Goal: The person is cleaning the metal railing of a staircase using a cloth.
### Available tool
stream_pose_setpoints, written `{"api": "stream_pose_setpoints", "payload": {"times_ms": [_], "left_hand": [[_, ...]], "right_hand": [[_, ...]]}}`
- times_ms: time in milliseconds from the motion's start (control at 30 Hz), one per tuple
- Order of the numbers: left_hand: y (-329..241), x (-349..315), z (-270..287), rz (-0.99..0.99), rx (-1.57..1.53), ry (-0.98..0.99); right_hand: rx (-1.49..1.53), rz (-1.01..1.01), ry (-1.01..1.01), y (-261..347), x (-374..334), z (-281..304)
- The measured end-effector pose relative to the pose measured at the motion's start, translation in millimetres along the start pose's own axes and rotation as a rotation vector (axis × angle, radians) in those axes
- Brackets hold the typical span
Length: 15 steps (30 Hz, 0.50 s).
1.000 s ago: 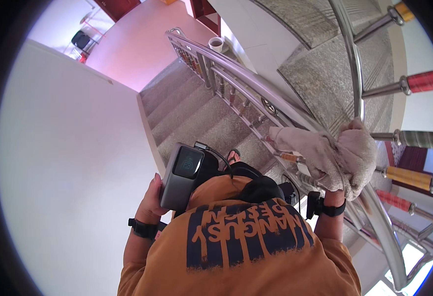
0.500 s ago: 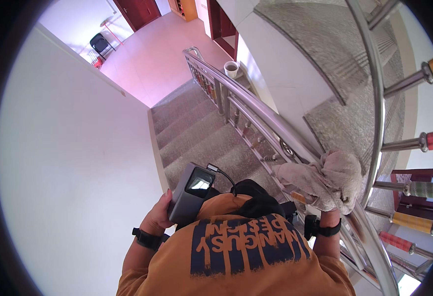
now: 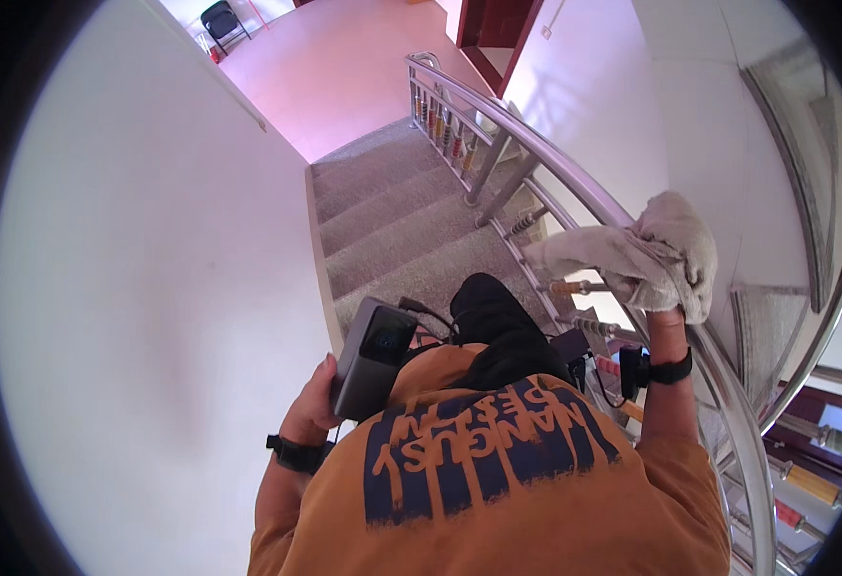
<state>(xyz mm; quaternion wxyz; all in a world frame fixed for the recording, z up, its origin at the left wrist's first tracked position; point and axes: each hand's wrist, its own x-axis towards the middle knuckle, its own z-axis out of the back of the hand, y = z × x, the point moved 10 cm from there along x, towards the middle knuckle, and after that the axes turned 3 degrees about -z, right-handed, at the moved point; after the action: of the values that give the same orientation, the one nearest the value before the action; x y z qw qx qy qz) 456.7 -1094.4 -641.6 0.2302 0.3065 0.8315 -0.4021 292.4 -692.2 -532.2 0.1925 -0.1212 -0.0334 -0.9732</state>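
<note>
Where the pale grey cloth (image 3: 646, 254) lies bunched over the curved metal handrail (image 3: 574, 182), the right hand (image 3: 665, 307) is almost wholly buried beneath it; its fingers are hidden by the folds, so I cannot see them, but the way the cloth wraps the rail suggests they are closed around both. One tail of the cloth trails to the left along the rail, toward the balusters (image 3: 450, 134) below. On that wrist sits a dark band (image 3: 670, 370) with a small black device clipped beside it. The left hand (image 3: 310, 408), also banded at the wrist, holds a grey box-shaped device (image 3: 373, 355) with a dark lens or screen on its upper face, the fingers wrapped around its lower edge and a cable running from it toward the body. Between the arms shows an orange shirt (image 3: 498, 490) with dark blue print. Judging by where the cloth sits, the wiping looks to be midway along this flight: the long stretch of rail that runs down beside the grey carpeted stairs (image 3: 392, 221) toward the pink floor (image 3: 334, 67) appears yet to be reached, while whether the part behind the hand is clean cannot be told. A white wall (image 3: 152, 288) flanks the stairs on the left, and a black chair (image 3: 221, 19) stands far off on the floor.
</note>
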Motion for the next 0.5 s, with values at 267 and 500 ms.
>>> {"api": "stream_pose_setpoints", "payload": {"times_ms": [267,500], "left_hand": [[-10,10,74,-0.108,-0.139,-0.163],[-42,83,65,-0.242,-0.15,-0.057]], "right_hand": [[0.008,0.17,0.004,27,134,-86],[-0.29,0.117,-0.084,-12,193,-190]]}}
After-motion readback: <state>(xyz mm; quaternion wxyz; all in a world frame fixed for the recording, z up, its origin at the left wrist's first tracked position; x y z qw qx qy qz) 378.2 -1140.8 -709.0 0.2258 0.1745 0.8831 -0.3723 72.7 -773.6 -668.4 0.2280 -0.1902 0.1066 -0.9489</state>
